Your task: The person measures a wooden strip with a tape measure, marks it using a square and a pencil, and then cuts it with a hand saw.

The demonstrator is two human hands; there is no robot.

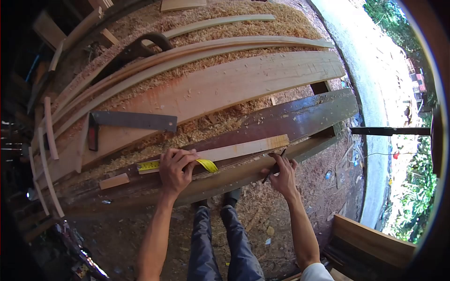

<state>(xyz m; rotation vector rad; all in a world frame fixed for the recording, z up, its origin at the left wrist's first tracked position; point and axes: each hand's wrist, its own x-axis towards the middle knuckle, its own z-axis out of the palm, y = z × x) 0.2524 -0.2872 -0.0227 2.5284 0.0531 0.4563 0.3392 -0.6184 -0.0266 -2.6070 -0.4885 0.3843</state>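
My left hand [176, 168] is closed on a yellow measuring tape [206, 165], pressing it against a narrow pale wooden strip [243, 149]. Part of the tape lies along the strip's left end, and a short curled length sticks out to the right of my fingers. In my right hand [283, 174], a thin dark pencil [266, 178] is gripped near the strip's right end. The strip rests on a dark brown wooden beam [300, 122]. A small wood offcut [114, 181] lies on the beam to the left of my left hand.
Beyond the beam lie a wide plank [243, 77], a try square [136, 120] with a dark blade, and a handsaw [126, 54]. Long thin battens [211, 46] and wood shavings [286, 23] cover the far side. A wooden box-like piece [370, 239] stands at lower right.
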